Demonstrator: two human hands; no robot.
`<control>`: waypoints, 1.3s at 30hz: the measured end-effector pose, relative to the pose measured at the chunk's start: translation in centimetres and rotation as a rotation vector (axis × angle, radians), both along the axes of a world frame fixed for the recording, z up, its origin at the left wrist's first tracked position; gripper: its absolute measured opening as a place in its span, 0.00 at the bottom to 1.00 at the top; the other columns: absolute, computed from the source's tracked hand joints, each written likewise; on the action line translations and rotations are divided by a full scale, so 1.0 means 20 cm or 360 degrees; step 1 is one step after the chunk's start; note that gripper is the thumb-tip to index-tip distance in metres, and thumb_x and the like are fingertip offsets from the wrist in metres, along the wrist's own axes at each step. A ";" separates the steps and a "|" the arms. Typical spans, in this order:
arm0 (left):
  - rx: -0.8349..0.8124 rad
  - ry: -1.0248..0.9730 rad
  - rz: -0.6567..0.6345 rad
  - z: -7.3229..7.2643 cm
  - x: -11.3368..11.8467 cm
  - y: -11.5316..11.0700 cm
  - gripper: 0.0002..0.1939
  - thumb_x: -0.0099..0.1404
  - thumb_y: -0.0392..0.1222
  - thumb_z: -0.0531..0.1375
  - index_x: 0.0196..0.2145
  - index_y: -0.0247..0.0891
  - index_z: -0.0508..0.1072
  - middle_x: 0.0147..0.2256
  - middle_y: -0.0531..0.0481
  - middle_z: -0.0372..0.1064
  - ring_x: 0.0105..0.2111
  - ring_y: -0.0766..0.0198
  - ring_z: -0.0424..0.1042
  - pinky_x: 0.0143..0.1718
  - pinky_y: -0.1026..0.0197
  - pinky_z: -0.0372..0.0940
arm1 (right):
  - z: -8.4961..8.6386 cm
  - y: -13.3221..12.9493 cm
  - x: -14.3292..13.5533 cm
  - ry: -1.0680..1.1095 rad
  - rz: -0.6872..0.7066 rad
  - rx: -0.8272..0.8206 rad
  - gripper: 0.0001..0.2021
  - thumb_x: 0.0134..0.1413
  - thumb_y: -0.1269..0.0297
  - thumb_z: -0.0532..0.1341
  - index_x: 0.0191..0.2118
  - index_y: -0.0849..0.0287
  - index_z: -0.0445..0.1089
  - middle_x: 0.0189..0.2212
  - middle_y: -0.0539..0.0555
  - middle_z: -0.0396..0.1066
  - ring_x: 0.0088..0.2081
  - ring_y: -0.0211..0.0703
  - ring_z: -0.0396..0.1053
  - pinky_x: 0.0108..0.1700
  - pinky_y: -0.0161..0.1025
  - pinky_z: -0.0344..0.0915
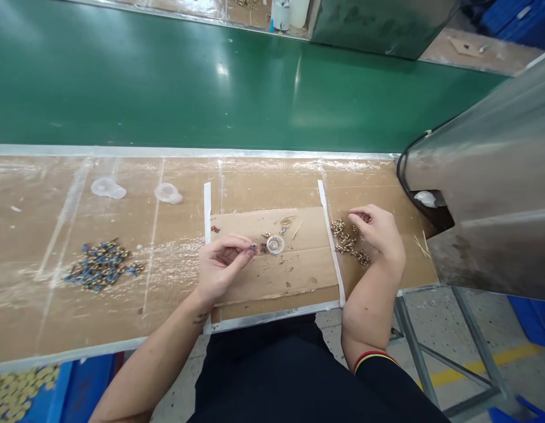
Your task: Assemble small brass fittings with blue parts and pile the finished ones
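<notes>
My left hand (226, 263) pinches a small blue-and-brass piece (253, 248) between thumb and fingertips, over the left part of a cardboard sheet (307, 270). Just right of those fingertips stands a small clear cup (275, 244) with something small inside. Around the cup lie a few loose metal bits and a thin wooden stick (297, 230). My right hand (378, 229) is above a pile of small brass-coloured parts (346, 242), its thumb and forefinger close together. Whether anything is between them is too small to make out.
A heap of blue-and-brass pieces (103, 264) lies on the left of the table. Two clear plastic cups (108, 188) rest behind it. A green belt (188, 88) runs along the far side. At right stands a metal housing (488, 176) with a black cable; thin sticks (422, 247) lie near it.
</notes>
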State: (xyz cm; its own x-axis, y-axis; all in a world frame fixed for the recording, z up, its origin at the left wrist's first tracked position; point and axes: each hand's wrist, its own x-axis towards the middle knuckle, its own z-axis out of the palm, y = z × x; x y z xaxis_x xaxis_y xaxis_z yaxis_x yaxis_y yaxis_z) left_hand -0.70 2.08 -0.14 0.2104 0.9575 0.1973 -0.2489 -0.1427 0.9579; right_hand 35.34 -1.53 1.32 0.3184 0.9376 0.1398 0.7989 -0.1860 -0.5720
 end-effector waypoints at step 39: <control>0.0046 -0.0116 -0.0436 0.03 0.04 -0.03 0.06 0.64 0.40 0.70 0.31 0.37 0.80 0.33 0.45 0.80 0.36 0.63 0.81 0.36 0.63 0.77 | 0.07 0.02 -0.70 0.1223 0.1146 0.0774 0.16 0.51 0.78 0.73 0.43 0.51 0.81 0.33 0.49 0.83 0.34 0.38 0.80 0.37 0.36 0.79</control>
State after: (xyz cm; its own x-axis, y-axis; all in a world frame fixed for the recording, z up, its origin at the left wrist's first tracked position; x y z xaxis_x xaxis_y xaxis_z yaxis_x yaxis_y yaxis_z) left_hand 0.09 1.45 0.53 0.4448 0.8607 0.2478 -0.3500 -0.0876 0.9326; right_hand 21.25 -1.04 2.75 -0.1095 0.8368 0.5364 0.0414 0.5431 -0.8387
